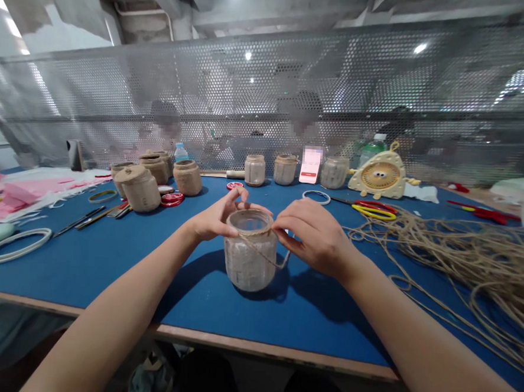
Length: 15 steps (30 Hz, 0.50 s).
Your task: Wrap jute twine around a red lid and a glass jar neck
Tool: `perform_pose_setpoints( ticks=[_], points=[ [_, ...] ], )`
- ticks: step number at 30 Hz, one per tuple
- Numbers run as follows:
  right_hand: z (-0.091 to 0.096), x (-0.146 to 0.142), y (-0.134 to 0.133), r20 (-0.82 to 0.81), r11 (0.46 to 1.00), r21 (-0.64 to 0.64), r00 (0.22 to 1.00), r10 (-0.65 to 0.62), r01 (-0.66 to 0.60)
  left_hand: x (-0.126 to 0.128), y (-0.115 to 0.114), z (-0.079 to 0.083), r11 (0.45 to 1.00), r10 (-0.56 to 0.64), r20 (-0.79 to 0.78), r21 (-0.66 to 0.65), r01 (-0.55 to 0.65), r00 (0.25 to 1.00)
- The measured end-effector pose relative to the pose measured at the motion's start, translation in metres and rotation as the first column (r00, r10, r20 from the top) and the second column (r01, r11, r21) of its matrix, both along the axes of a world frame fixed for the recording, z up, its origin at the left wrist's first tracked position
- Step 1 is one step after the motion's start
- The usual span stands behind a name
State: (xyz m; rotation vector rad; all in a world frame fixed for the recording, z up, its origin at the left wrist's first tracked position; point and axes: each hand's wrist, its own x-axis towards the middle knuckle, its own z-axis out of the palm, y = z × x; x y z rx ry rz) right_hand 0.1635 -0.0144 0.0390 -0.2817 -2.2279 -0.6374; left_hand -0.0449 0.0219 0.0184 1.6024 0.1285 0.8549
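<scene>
A clear glass jar [249, 266] with a cloudy, mottled surface stands upright on the blue table in front of me. Twine [262, 254] runs around its neck, and a loose length droops across its front to the right. My left hand [220, 214] grips the jar's neck from the left, thumb at the front and fingers behind the rim. At the right of the rim my right hand [315, 235] is closed, thumb and fingertips pinching the twine against the neck.
Loose twine [475, 262] sprawls over the table's right side. Yellow and red scissors [374, 210] lie behind it, near a cheese-shaped fan [379, 175]. Several twine-wrapped jars [143, 192] stand at the back left. A lit phone [309, 164] leans between more jars. White rings [17, 246] lie far left.
</scene>
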Motion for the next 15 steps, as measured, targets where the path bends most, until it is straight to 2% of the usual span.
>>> perform_pose_setpoints(
  ticks=[3, 5, 8, 10, 13, 15],
  points=[
    [-0.004, -0.003, 0.0, -0.04, 0.999, -0.032, 0.999, -0.01, 0.009, 0.001, 0.0, 0.0, 1.0, 0.011, -0.005, 0.0, -0.011, 1.0],
    [-0.009, -0.007, -0.001, -0.147, 0.993, -0.118, 0.989, -0.008, -0.01, 0.0, 0.0, -0.001, 0.999, 0.031, -0.008, -0.007, -0.031, 0.999],
    [-0.016, -0.015, -0.005, -0.357, 0.95, -0.301, 0.933, -0.032, -0.082, 0.0, 0.001, -0.002, 0.999, 0.043, -0.002, -0.018, -0.043, 0.999],
    [-0.018, -0.019, -0.007, -0.438, 0.911, -0.393, 0.896, -0.067, -0.124, -0.001, 0.002, -0.002, 0.999, 0.041, 0.004, -0.028, -0.041, 0.999],
    [-0.019, -0.021, -0.008, -0.48, 0.876, -0.453, 0.873, -0.086, -0.163, -0.001, 0.002, -0.003, 0.998, 0.044, 0.005, -0.037, -0.044, 0.999],
    [-0.02, -0.022, -0.008, -0.499, 0.866, -0.455, 0.865, -0.056, -0.207, 0.0, 0.002, -0.003, 0.998, 0.049, 0.008, -0.038, -0.049, 0.999]
  ],
)
